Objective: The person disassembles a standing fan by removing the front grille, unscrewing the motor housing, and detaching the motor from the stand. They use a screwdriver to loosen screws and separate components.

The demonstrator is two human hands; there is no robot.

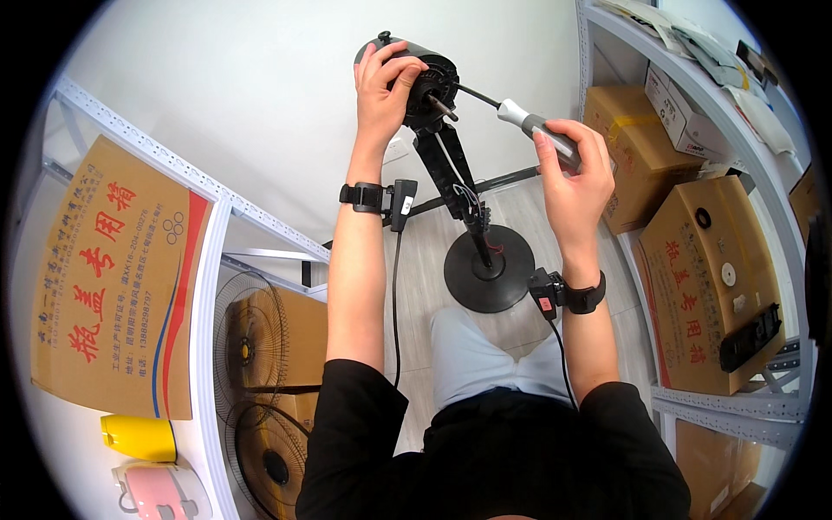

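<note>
My left hand (pixel 383 87) grips the top of a black fan motor housing (pixel 431 80) that sits on a black stand column (pixel 455 178). The motor shaft points right and toward me. In my right hand (pixel 572 169) is a screwdriver (pixel 529 121) with a grey and white handle; its metal shank reaches left to the motor's front face. The column runs down to a round black base (pixel 490 267) on the floor. Loose wires hang along the column. Both wrists wear black bands with small devices and cables.
Wire fan grilles (pixel 251 347) lean against cardboard boxes on the lower left. A metal shelf (pixel 208 286) holds a large printed carton, a yellow cup (pixel 139 436) and a pink mug. Stacked cartons (pixel 706 277) and a shelf stand on the right.
</note>
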